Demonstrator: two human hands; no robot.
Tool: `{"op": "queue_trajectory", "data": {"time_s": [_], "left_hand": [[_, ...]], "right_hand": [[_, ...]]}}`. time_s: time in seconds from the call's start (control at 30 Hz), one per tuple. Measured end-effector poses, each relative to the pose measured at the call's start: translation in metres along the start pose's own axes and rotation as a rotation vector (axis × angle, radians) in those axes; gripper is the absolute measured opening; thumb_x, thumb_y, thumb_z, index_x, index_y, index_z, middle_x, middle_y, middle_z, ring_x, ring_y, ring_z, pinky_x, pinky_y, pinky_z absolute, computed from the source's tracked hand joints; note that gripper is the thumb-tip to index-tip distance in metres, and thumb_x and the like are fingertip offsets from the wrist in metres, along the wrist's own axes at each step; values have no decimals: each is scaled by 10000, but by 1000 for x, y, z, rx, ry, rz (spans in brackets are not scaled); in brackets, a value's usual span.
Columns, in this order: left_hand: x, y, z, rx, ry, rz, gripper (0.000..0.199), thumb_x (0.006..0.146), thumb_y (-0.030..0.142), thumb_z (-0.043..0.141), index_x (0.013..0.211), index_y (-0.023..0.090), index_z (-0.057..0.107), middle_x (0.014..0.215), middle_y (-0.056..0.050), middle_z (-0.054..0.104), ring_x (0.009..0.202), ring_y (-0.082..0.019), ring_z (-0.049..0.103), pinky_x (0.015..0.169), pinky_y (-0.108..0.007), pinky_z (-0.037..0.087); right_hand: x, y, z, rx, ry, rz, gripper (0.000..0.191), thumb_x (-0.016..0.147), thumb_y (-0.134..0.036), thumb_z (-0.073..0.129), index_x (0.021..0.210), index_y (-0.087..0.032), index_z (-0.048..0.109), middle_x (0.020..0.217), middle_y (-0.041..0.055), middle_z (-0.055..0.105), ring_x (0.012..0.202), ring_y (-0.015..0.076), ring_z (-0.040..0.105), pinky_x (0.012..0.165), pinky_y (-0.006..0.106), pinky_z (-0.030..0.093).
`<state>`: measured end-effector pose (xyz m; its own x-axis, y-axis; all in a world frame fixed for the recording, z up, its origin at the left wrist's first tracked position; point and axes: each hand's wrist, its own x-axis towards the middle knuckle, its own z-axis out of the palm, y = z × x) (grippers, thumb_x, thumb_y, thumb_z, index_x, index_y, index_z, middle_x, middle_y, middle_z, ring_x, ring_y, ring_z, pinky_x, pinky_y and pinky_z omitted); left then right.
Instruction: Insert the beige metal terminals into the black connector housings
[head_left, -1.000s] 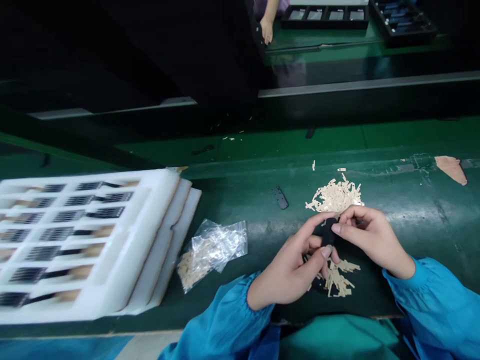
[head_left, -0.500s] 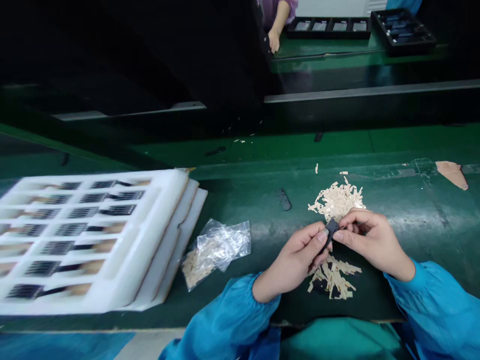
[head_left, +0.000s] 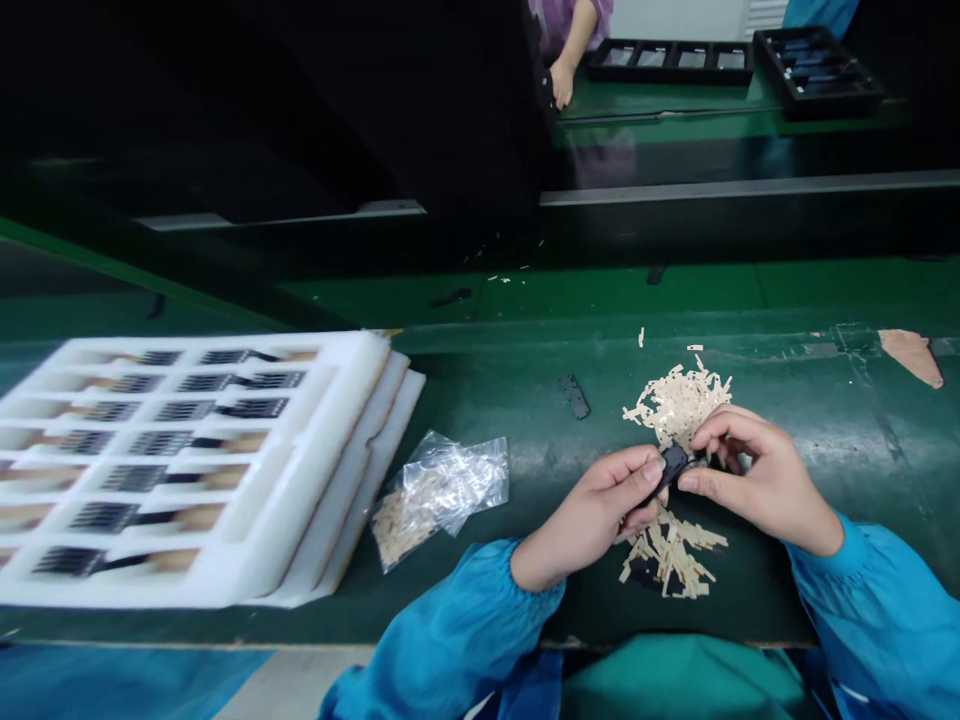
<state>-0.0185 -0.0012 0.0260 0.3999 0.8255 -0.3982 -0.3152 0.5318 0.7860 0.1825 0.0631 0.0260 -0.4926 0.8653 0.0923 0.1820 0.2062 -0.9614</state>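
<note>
My left hand (head_left: 604, 500) pinches a small black plastic part (head_left: 675, 462) between thumb and fingers, its far end tilted up to the right. Close against that end, my right hand (head_left: 750, 475) has its thumb and fingers curled together; whatever they grip is too small and dark to make out. Just beyond the hands lies a heap of small cream-coloured strips (head_left: 682, 395). A second pile of longer cream strips (head_left: 671, 560) lies below the hands, nearer my body. To the left, a similar black plastic part (head_left: 575, 396) rests flat on the green table.
Stacked white foam trays (head_left: 300, 480) hold dark comb-like pieces at the left. Beside them lie clear plastic bags (head_left: 469, 480) with cream strips inside. A tan scrap (head_left: 911, 356) lies at the right. Across the partition are another person's hand (head_left: 561, 82) and black trays (head_left: 671, 75).
The whole view has shifted slightly, so the scene sits a little further right. My left hand keeps its hold on the black part, and my right fingers have opened a little beside it.
</note>
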Motion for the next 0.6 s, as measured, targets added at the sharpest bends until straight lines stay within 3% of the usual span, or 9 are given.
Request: {"op": "queue_trajectory", "data": {"time_s": [0.13,0.43,0.6], "left_hand": [[0,0,0,1,-9,2,379,970,509,604,813,175,516,542,81,377,449,-62,231,425,-185,181],[-1,1,0,-45,-47,-58,383,960,516,623,825,176,508,546,86,361,457,-59,200,425,-179,148],[-2,1,-4,-123,-101,-126,391,920,511,676,814,182,492,527,93,346,439,-56,193,429,-189,126]], "right_hand": [[-2,-2,-5,47,16,-65,92,917,-269,769,889,-227,692,807,-4,585,673,155,514,573,283,397],[-2,-3,-2,62,29,-62,140,963,-269,717,839,-215,679,769,-2,577,666,159,507,584,300,384],[-1,2,-1,111,-9,39,138,921,-299,756,867,-216,660,781,-8,537,676,158,490,580,290,380]]}}
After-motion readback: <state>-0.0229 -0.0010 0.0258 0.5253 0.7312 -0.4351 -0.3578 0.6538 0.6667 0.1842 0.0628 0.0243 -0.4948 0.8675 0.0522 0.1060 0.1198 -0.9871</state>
